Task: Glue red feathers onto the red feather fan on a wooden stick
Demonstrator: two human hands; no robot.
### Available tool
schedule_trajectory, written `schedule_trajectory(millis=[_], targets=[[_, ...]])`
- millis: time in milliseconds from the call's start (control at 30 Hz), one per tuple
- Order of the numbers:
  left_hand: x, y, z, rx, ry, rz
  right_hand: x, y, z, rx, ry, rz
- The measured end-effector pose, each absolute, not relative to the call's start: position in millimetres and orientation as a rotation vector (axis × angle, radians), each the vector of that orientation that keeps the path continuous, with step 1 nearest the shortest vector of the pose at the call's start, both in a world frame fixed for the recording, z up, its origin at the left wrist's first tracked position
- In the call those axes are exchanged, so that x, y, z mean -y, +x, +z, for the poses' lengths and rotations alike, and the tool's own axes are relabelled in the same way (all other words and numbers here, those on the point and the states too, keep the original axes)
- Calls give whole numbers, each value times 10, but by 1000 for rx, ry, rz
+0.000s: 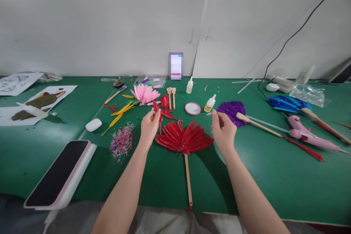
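Observation:
A red feather fan point(184, 137) with a thin wooden handle lies on the green table point(274, 175) between my hands. My left hand point(149, 126) pinches a loose red feather point(156, 108) by its quill, just above the fan's left side. More red feathers point(165, 103) lie behind it. My right hand point(222, 130) hovers right of the fan, fingers apart and holding nothing, close to a small glue bottle point(210, 103) and a purple feather fan point(233, 111).
A pink feather fan point(144, 93), yellow feathers point(123, 110), two wooden handles point(171, 97), a round lid point(192, 108) and a second glue bottle point(189, 85) lie behind. A confetti pile point(122, 140), a phone point(59, 173), a pink glue gun point(308, 135) and a blue fan point(286, 102) flank them.

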State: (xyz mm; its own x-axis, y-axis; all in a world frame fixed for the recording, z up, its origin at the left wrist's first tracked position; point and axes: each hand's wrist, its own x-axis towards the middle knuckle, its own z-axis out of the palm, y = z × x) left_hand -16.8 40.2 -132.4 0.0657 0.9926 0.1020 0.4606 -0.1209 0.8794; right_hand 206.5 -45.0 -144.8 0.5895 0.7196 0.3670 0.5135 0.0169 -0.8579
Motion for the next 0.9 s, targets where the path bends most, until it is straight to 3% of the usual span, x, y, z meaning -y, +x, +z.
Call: schedule_trajectory(millis=[333,600,900], targets=[[-556,-342,-1458,-1827,1821,637,157,2389,-1904,1163,-1814,-19],[-563,-330,-1499,-1807,1792,936,-208,2494,-2071,1072,-1850,101],[-404,-245,-1474,-1605,1937,1262,-211,2437,-1752,1009,-1835,393]])
